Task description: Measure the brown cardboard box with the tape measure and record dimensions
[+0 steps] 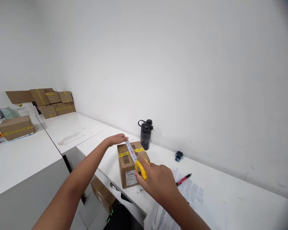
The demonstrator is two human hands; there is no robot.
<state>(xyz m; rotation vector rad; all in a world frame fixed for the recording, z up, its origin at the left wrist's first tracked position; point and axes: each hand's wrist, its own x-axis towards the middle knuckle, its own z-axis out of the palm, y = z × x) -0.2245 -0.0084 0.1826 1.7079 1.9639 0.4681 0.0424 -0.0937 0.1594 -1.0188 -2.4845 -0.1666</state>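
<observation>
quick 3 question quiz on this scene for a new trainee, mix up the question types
1. Multiple choice: what lies stretched across the top of the cardboard box? A) a rope B) a tape measure C) a cable
2. True or false: the black bottle stands upright beyond the box, nearer the wall.
3. Fill in: the right hand holds the tape's yellow case at the box's near edge; the left hand holds the tape's end at its ____ edge.

Key: 1 B; 2 true; 3 far
</observation>
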